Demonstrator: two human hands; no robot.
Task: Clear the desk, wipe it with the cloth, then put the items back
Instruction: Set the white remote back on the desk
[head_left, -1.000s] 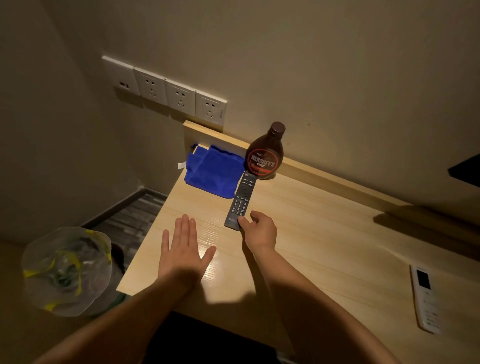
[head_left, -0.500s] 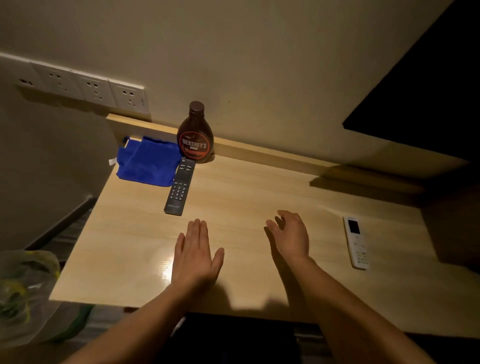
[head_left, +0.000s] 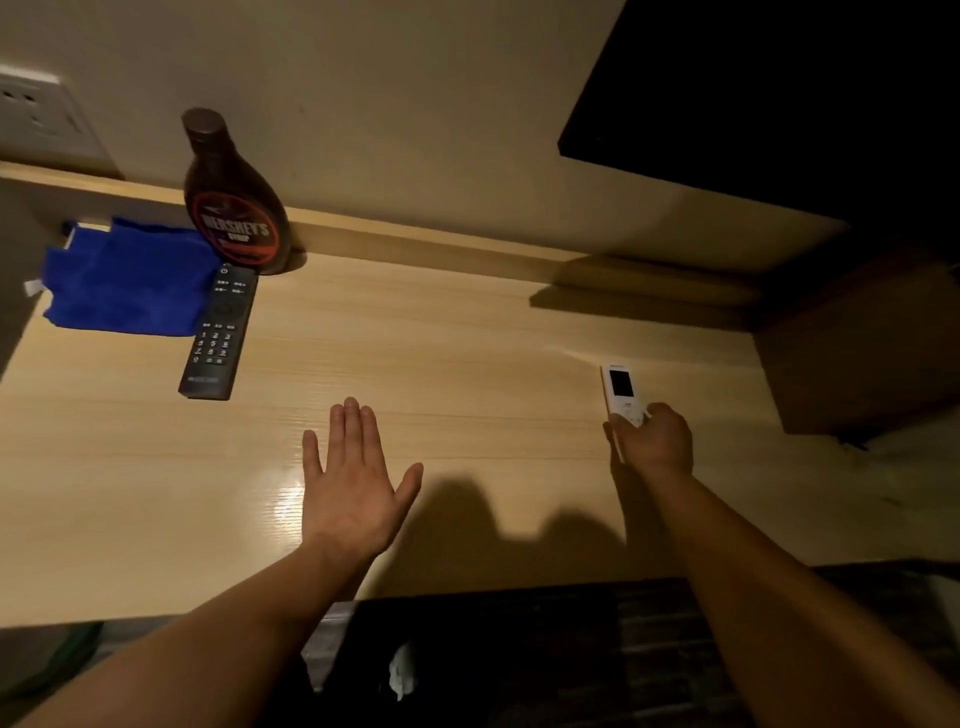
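The white remote (head_left: 621, 389) lies on the right part of the desk (head_left: 441, 353), its dark little screen at the far end, and the right hand (head_left: 655, 441) has its fingers curled over the remote's near end, gripping it; whether the remote is lifted or flat on the wood cannot be told. The left hand (head_left: 353, 488) rests near the middle of the desk, palm down, fingers straight and together, thumb spread to the right, holding nothing. Well apart from both hands, at the far left, a black remote (head_left: 219, 332) lies buttons up, its far end just beside the base of a brown syrup bottle (head_left: 236, 208) that stands upright against the raised back ledge. A blue cloth (head_left: 130, 283) lies crumpled left of the bottle, its right edge meeting the black remote's left side. On the wall above the far left corner, a white wall socket (head_left: 31, 114) is partly in view. A dark panel (head_left: 779, 104) fills the upper right, and below it a brown cabinet side (head_left: 857, 353) closes the desk's right end.
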